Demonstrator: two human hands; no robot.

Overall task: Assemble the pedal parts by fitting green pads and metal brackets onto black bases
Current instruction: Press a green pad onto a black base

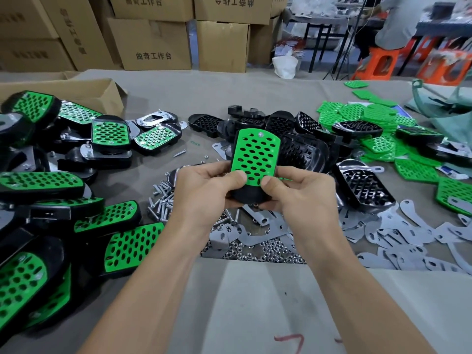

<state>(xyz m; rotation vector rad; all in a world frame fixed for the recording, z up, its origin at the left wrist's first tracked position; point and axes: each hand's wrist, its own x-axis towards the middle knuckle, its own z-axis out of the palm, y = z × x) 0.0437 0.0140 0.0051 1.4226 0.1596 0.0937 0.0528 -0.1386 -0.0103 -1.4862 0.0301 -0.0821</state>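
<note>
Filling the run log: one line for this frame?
in hands: green pad on black base | left hand: grips base, thumb on pad | right hand: grips base, thumb on pad | assembled pedals: piled left

Both forearms bare, reaching forward from bottom of view, converging toward centre. Wrists roughly straight, palms turned inward toward each other. Left grip (204,186) and right grip (298,192) meet around near end of one pedal (255,154). Both thumbs on top, tips side by side, pressing green face. Fingers of each grip curled beneath black underside, mostly hidden.
</note>
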